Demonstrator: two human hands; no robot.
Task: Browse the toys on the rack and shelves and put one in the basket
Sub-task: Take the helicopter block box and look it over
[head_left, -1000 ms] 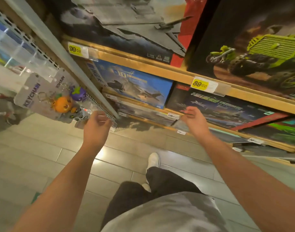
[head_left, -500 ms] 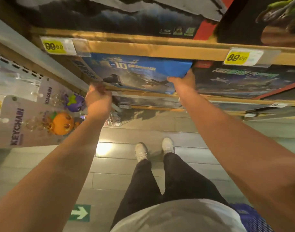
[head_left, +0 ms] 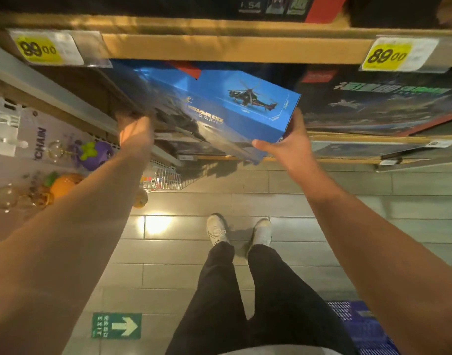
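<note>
- The blue helicopter toy box [head_left: 227, 103] sits tilted, partly out of the wooden shelf [head_left: 219, 47], held at both ends.
- The right hand [head_left: 286, 147] grips its right corner, thumb on the near edge.
- The left hand [head_left: 135, 131] holds its left end; fingers hidden.
- A blue basket [head_left: 360, 326] stands on the floor, bottom right.
- Keychain cards [head_left: 40, 149] hang on the left.
</note>
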